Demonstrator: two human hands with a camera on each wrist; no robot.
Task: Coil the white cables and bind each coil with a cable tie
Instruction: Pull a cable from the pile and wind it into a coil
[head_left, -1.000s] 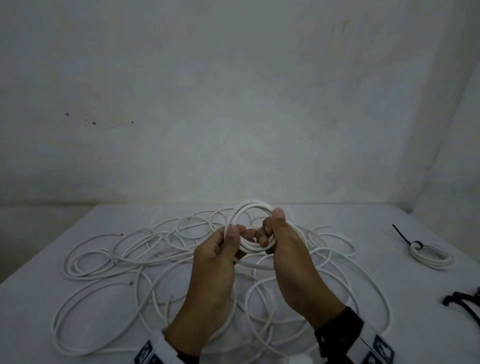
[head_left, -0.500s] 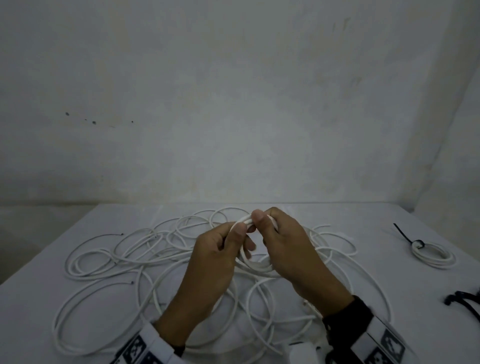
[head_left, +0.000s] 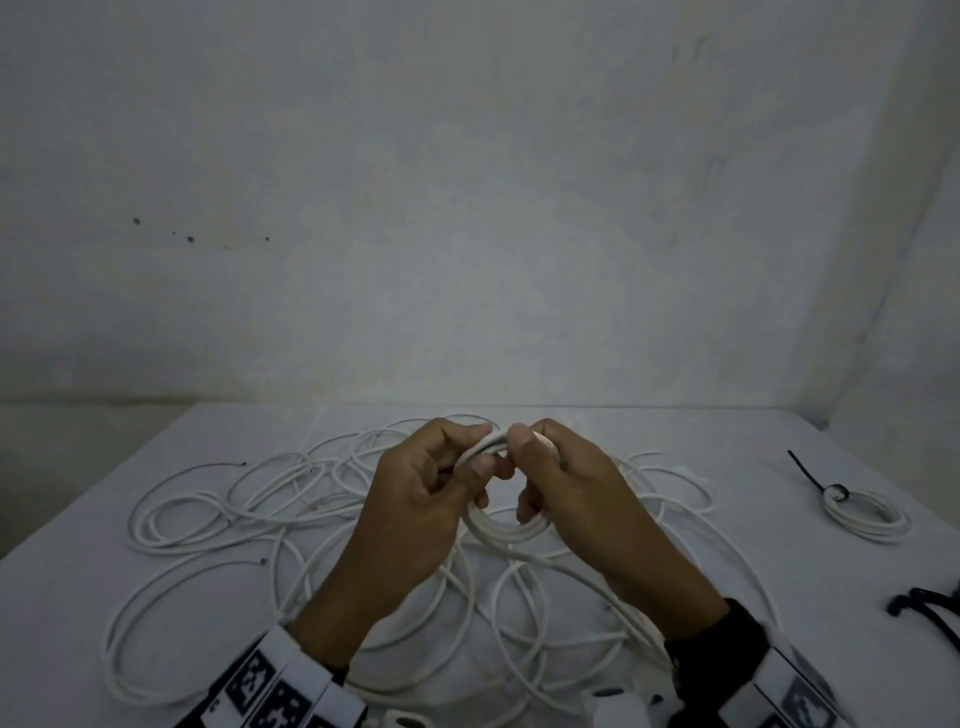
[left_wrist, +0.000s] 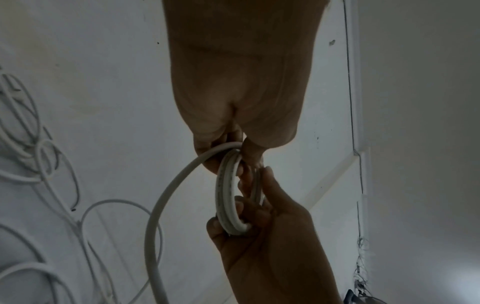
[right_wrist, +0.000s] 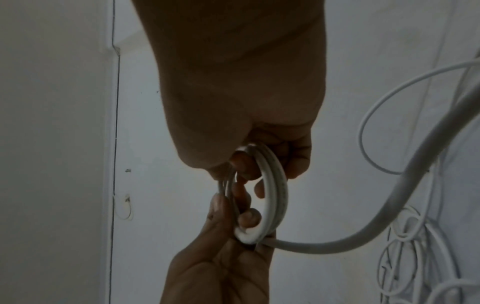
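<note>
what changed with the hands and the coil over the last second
The small coil, upright a second ago, has tipped down flatter. The right hand shifted its thumb over the coil's top, next to the left hand. Both hands still grip it. The bound coil and loose cables lie unmoved.

White cloth-covered table (head_left: 675, 431) against a pale wall. Spread over its middle and left, a loose tangle of thin white round cable (head_left: 218, 514) in overlapping loops, dark cut ends showing. Far right, well apart, a small finished white cable coil (head_left: 866, 517) bound with a black cable tie (head_left: 810, 475). Near the right edge, loose black cable ties (head_left: 924, 605).
</note>
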